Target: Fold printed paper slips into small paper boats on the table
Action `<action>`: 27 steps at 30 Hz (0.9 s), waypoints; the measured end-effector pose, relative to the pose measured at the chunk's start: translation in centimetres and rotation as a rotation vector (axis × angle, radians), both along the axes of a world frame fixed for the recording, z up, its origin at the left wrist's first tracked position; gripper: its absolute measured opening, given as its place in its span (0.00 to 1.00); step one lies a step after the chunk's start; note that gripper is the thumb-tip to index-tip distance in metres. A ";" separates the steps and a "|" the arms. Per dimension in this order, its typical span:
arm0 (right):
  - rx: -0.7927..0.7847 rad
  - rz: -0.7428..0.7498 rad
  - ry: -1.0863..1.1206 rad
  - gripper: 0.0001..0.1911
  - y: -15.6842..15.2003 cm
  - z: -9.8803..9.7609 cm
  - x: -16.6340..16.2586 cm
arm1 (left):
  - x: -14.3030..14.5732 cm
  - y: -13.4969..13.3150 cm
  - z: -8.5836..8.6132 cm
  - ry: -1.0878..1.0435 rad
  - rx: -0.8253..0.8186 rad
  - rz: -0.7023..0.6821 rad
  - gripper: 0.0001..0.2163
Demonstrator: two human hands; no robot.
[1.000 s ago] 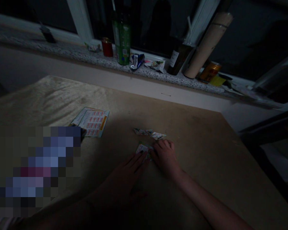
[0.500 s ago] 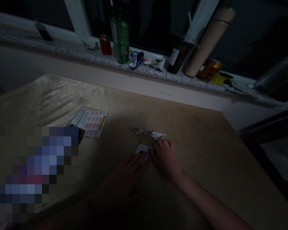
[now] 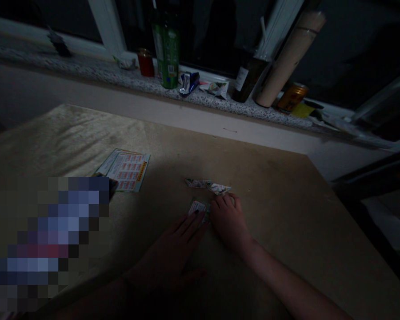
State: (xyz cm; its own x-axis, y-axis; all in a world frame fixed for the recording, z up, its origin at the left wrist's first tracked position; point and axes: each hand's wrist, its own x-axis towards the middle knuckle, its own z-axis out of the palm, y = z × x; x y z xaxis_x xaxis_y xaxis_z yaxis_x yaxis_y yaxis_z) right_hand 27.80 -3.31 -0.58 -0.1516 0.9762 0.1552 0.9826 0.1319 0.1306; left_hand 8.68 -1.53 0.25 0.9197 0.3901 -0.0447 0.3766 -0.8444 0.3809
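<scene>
A small folded piece of printed paper lies on the brown table in dim light. My left hand lies flat with its fingers stretched out, the fingertips pressing on the paper's near edge. My right hand rests on the paper's right side with its fingers curled down onto it. Just beyond the hands lie two more folded paper pieces, side by side and untouched.
A printed leaflet lies to the left. A pixelated patch covers the lower left. On the stone windowsill stand a green bottle, a red can, a dark bottle, a cardboard tube, a gold can and wrappers.
My right hand has slid slightly left along the folded paper. My left hand has stayed pressed on it. The view has barely shifted.
</scene>
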 end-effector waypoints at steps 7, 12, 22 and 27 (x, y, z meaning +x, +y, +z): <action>-0.006 0.027 -0.026 0.07 0.1 0.3 -0.3 | -0.2 -1.4 -0.7 0.051 0.059 0.044 0.37; -0.004 0.041 -0.036 0.08 0.3 0.4 -0.3 | 0.0 -2.0 -1.2 0.067 0.058 0.069 0.38; 0.013 0.047 -0.046 0.09 0.2 0.3 -0.4 | 0.1 -2.2 -2.0 0.051 0.112 0.064 0.39; 0.025 0.050 -0.049 0.09 0.3 0.4 -0.4 | 0.2 -1.5 -0.9 0.063 0.083 -0.012 0.37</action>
